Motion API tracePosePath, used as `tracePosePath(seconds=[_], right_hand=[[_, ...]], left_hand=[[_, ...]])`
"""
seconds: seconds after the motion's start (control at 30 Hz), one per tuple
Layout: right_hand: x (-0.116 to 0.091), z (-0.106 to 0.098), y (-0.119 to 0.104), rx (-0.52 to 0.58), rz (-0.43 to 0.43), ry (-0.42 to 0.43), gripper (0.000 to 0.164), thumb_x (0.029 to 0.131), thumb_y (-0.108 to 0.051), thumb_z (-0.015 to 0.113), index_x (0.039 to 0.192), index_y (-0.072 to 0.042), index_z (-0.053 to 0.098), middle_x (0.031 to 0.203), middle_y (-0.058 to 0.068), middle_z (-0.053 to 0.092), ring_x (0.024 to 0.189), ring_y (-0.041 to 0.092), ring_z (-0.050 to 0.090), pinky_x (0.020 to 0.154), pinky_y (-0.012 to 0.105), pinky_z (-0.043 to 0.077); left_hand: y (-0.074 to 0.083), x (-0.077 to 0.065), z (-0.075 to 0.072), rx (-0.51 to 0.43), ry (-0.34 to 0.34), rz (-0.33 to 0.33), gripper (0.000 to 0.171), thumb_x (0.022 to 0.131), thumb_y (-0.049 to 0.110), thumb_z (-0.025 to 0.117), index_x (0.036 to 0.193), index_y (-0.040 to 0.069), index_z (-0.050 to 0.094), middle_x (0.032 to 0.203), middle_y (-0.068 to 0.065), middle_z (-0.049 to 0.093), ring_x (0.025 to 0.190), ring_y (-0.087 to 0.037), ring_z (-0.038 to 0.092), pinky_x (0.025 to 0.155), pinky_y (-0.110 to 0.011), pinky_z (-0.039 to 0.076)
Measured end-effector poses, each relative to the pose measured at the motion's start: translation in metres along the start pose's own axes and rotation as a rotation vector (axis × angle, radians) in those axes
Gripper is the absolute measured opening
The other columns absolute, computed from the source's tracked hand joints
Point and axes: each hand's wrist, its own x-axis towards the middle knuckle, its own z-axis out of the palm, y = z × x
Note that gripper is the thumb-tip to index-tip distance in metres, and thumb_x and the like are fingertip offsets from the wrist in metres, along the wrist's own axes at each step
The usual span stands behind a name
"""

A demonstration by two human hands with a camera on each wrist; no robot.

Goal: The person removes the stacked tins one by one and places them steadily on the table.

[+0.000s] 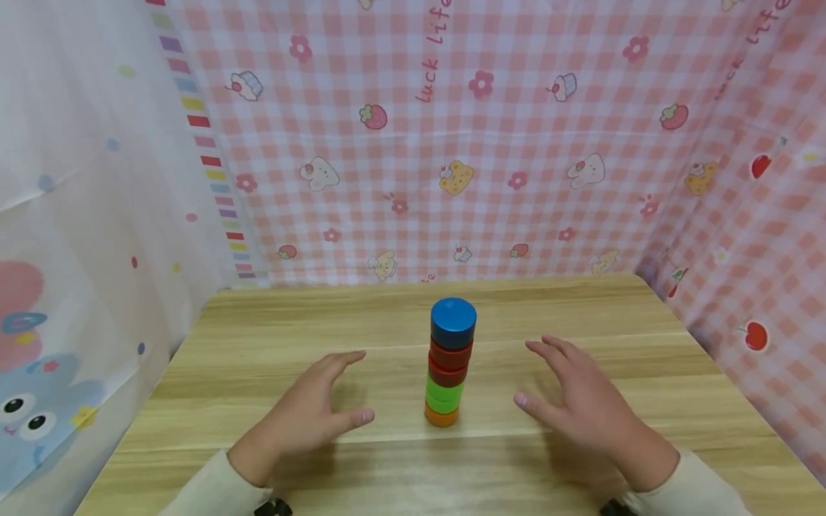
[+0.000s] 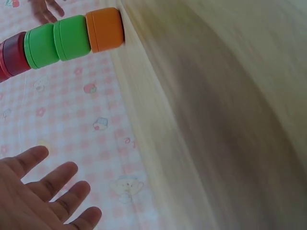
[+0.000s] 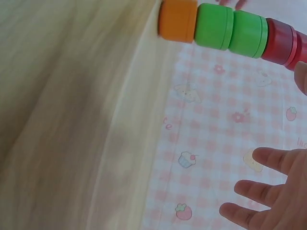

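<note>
A tower of round, lidded-looking pieces stands upright on the table in the head view. Its blue top piece (image 1: 453,320) sits over dark red pieces (image 1: 448,364), then green pieces (image 1: 444,394), with an orange piece (image 1: 442,415) at the bottom. To the tower's left my left hand (image 1: 310,412) hovers with fingers spread, touching nothing. On the other side my right hand (image 1: 584,405) is held likewise, apart from the tower. Both wrist views show the orange piece (image 2: 105,29) and green pieces (image 3: 230,29); the blue one lies outside them.
The wooden table (image 1: 290,315) runs back to a pink checked cloth (image 1: 413,215) hung behind it. A white patterned cloth (image 1: 84,215) hangs at the left, and more checked cloth (image 1: 761,236) at the right.
</note>
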Motion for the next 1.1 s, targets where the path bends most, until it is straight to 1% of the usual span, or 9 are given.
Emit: tracePosePath(seconds=[0.1, 0.27, 0.47, 0.67, 0.83, 0.93, 1.1], right_hand=[[0.004, 0.001, -0.006, 0.060, 0.000, 0.008, 0.074, 0.096, -0.055, 0.072, 0.151, -0.010, 0.052, 0.154, 0.022, 0.050, 0.139, 0.047, 0.050, 0.105, 0.071, 0.045], [0.013, 0.001, -0.015, 0.133, -0.010, 0.016, 0.067, 0.098, -0.047, 0.072, 0.150, -0.009, 0.053, 0.151, 0.017, 0.053, 0.138, 0.042, 0.051, 0.106, 0.069, 0.045], [0.021, -0.001, -0.027, 0.199, -0.024, -0.001, 0.065, 0.100, -0.044, 0.070, 0.152, -0.010, 0.051, 0.153, 0.017, 0.051, 0.139, 0.042, 0.051, 0.107, 0.070, 0.044], [0.028, 0.001, -0.037, 0.252, -0.026, -0.011, 0.066, 0.101, -0.045, 0.069, 0.154, -0.012, 0.050, 0.155, 0.017, 0.049, 0.142, 0.042, 0.049, 0.110, 0.070, 0.041], [0.034, 0.001, -0.042, 0.293, -0.019, -0.012, 0.067, 0.101, -0.044, 0.069, 0.155, -0.011, 0.048, 0.155, 0.017, 0.049, 0.141, 0.044, 0.049, 0.109, 0.071, 0.042], [0.038, -0.001, -0.044, 0.332, -0.016, -0.014, 0.067, 0.101, -0.043, 0.069, 0.156, -0.011, 0.046, 0.155, 0.016, 0.049, 0.140, 0.045, 0.049, 0.108, 0.073, 0.041], [0.044, -0.006, -0.051, 0.409, -0.013, -0.015, 0.067, 0.101, -0.041, 0.069, 0.157, -0.013, 0.045, 0.156, 0.016, 0.047, 0.142, 0.046, 0.046, 0.111, 0.074, 0.038]], left_hand=[[0.001, 0.003, 0.003, -0.069, 0.021, 0.002, 0.083, 0.090, 0.058, 0.078, 0.156, 0.016, 0.049, 0.155, -0.011, 0.054, 0.143, -0.038, 0.050, 0.113, -0.064, 0.042], [0.006, 0.009, 0.009, -0.175, 0.033, -0.014, 0.077, 0.091, 0.052, 0.079, 0.154, 0.017, 0.050, 0.153, -0.009, 0.055, 0.143, -0.037, 0.050, 0.115, -0.065, 0.039], [0.012, 0.018, 0.015, -0.269, 0.037, 0.004, 0.073, 0.092, 0.042, 0.081, 0.153, 0.013, 0.051, 0.153, -0.010, 0.056, 0.144, -0.035, 0.049, 0.118, -0.065, 0.036], [0.020, 0.025, 0.020, -0.345, 0.027, -0.018, 0.071, 0.092, 0.041, 0.082, 0.152, 0.017, 0.052, 0.153, -0.006, 0.056, 0.145, -0.030, 0.048, 0.121, -0.062, 0.033], [0.026, 0.031, 0.023, -0.389, 0.024, -0.019, 0.067, 0.093, 0.038, 0.080, 0.151, 0.016, 0.052, 0.151, -0.005, 0.057, 0.145, -0.030, 0.048, 0.120, -0.061, 0.035], [0.029, 0.035, 0.024, -0.441, 0.022, -0.015, 0.065, 0.094, 0.035, 0.080, 0.150, 0.016, 0.053, 0.151, -0.006, 0.058, 0.145, -0.032, 0.047, 0.119, -0.062, 0.036], [0.035, 0.041, 0.027, -0.521, 0.025, -0.010, 0.064, 0.094, 0.034, 0.079, 0.150, 0.017, 0.053, 0.151, -0.005, 0.058, 0.144, -0.032, 0.048, 0.118, -0.062, 0.036]])
